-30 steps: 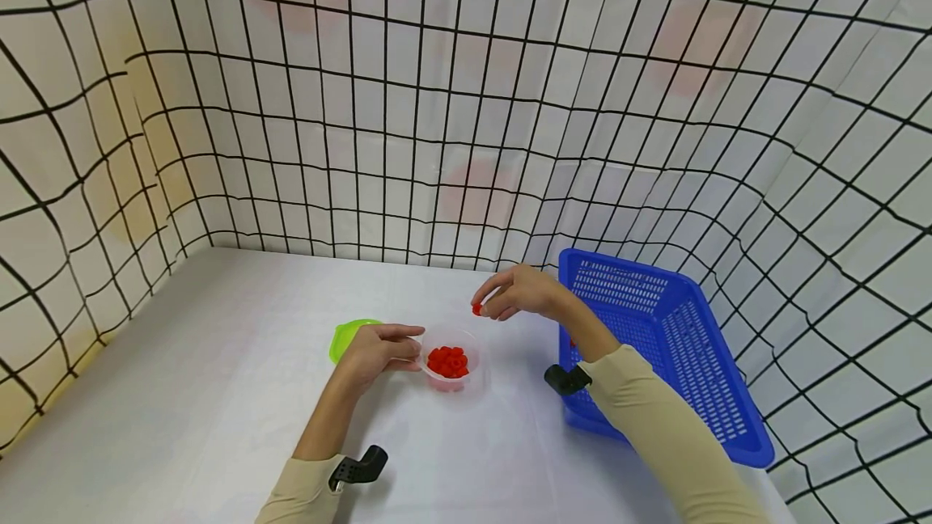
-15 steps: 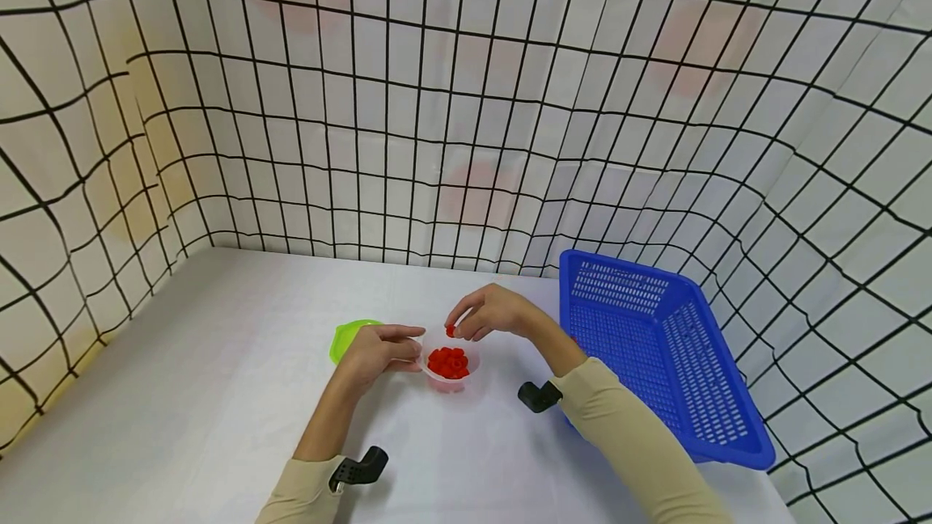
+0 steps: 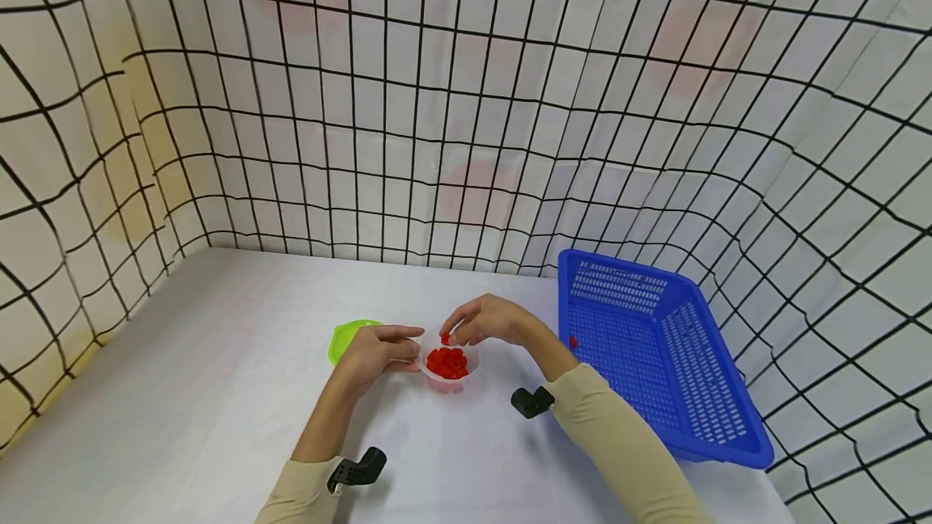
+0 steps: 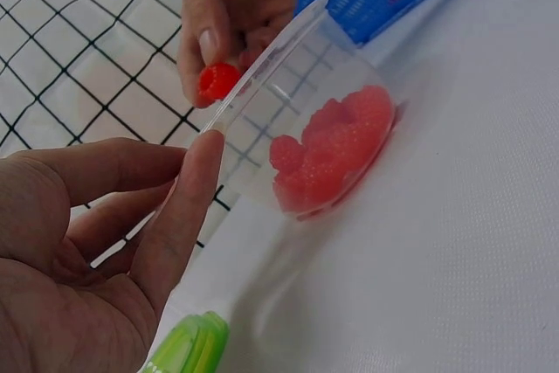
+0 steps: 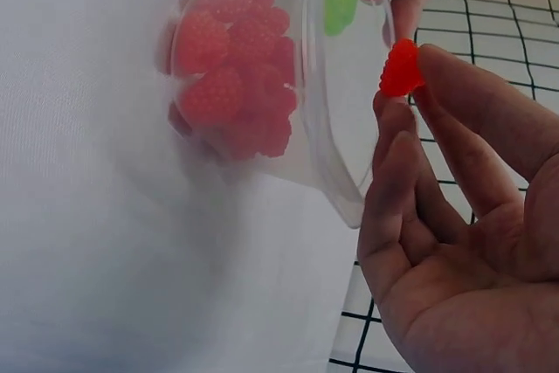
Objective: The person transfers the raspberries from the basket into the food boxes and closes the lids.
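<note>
A clear plastic tub [image 4: 253, 120] stands on the white table with several red raspberries [image 3: 446, 363] heaped at its bottom. My left hand [image 3: 374, 356] pinches the tub's rim at its left side, thumb on one face and fingers on the other. Over the tub's far side, my right hand [image 3: 483, 319] pinches a single raspberry [image 5: 403, 67] between thumb and fingertips. In the right wrist view that raspberry hangs right by the rim, above the heap. Behind my left hand lies a bright green lid [image 3: 347, 338], partly hidden by the fingers.
At the right a blue perforated basket [image 3: 692, 378] stands close to my right forearm, with a small red piece [image 3: 573, 342] showing near its left wall. Black-gridded white netting [image 3: 466, 144] encloses the table at the back and sides.
My right hand has moved left and down from beside the basket to over the tub, carrying the raspberry. My left hand has stayed on the rim.
</note>
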A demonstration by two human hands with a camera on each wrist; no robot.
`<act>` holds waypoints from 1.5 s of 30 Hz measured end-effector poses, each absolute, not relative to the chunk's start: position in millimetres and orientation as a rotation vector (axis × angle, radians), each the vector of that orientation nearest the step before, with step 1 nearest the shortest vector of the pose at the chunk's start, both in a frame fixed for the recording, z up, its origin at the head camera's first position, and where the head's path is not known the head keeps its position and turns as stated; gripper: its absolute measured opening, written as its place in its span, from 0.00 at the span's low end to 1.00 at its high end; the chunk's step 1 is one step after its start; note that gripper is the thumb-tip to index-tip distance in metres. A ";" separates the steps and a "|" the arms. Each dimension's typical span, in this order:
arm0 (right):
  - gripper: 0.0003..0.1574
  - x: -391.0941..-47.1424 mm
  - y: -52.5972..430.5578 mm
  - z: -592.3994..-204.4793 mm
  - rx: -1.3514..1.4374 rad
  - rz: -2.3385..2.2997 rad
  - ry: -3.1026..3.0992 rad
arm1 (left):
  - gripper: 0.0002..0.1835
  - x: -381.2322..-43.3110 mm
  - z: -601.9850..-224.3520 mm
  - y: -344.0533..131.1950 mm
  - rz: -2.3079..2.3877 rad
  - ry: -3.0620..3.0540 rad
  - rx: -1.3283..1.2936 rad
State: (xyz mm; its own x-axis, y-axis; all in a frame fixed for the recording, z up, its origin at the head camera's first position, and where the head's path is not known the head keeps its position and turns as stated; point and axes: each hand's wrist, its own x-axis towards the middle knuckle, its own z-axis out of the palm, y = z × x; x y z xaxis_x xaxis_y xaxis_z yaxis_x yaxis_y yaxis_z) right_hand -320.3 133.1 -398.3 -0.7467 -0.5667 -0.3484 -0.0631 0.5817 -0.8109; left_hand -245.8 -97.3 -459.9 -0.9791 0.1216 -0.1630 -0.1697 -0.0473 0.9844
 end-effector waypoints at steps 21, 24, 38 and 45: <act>0.17 -319.2 130.5 -403.0 -0.545 -1.009 2.240 | 0.19 -245.4 -461.4 -100.3 2.160 1.993 -0.027; 0.18 -319.3 129.8 -402.9 -0.548 -1.013 2.229 | 0.20 -244.8 -461.0 -101.0 2.164 1.990 -0.018; 0.17 -315.6 157.7 -358.9 -0.536 -1.058 2.289 | 0.19 -245.5 -458.9 -97.1 2.151 2.003 -0.031; 0.22 -320.5 200.0 -335.3 -0.530 -1.111 2.404 | 0.18 -245.2 -458.7 -98.3 2.146 1.999 -0.048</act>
State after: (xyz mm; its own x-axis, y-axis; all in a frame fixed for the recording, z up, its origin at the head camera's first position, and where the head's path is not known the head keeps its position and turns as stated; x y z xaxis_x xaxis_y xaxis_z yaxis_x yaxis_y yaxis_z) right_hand -320.5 200.0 -335.3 -0.8310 -0.5082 -0.2263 -0.1571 0.6045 -0.7810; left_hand -245.2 -98.3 -458.7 -0.9778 0.1290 -0.1648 -0.1735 -0.0592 0.9831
